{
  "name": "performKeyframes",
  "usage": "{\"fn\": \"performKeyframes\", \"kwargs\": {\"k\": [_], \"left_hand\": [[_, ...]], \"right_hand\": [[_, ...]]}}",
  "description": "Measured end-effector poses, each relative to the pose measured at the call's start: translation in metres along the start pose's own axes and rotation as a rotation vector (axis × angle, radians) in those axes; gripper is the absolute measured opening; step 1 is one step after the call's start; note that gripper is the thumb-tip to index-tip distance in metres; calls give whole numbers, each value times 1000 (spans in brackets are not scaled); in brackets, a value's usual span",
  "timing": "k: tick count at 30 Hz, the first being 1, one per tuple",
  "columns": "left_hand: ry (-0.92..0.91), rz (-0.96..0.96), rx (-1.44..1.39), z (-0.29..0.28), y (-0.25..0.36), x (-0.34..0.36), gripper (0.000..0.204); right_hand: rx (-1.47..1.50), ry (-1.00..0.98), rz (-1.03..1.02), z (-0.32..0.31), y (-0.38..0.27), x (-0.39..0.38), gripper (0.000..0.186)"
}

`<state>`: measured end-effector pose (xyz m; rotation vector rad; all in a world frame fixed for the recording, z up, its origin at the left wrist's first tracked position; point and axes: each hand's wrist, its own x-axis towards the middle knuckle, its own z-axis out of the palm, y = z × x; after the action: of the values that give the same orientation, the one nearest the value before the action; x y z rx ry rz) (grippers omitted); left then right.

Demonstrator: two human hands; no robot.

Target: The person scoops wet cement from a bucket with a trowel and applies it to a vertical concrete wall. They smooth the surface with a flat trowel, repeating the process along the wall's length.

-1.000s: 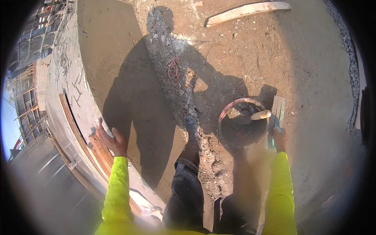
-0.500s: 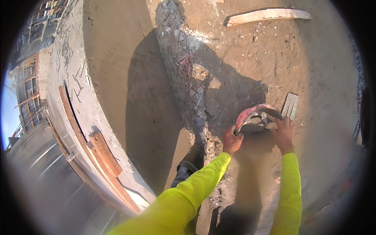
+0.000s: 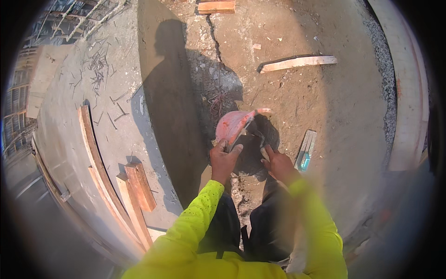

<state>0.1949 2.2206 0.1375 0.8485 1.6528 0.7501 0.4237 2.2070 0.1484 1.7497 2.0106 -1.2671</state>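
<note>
My left hand is closed on the rim of a red, mortar-smeared bowl-shaped pan. The pan is tipped on its side, so its outer face shows and its inside is mostly hidden. Just right of it, my right hand grips the pale handle of a trowel; its thin bent neck shows, but the blade is hard to make out against the dark shadow. On the ground beyond my right hand lies a flat grey float-like tool with a teal part.
To the left runs a raised concrete ledge with scattered nails and timber pieces. A curved-looking wooden strip lies ahead on the dirt, near rubble and pink string. Boards line the far right.
The pan has moved left and tipped onto its side. My right hand has left its rim and now holds the trowel. The view has shifted, showing both legs and more of the ledge.
</note>
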Motion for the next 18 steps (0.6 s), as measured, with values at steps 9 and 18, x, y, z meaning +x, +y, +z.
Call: {"fn": "performKeyframes", "kwargs": {"k": [9,18], "left_hand": [[262,188,-138,-18,33,162,36],[509,224,-211,9,-110,295,40]], "right_hand": [[11,-28,-123,-44,13,200,55],[768,-556,-36,31,82,371,31]]}}
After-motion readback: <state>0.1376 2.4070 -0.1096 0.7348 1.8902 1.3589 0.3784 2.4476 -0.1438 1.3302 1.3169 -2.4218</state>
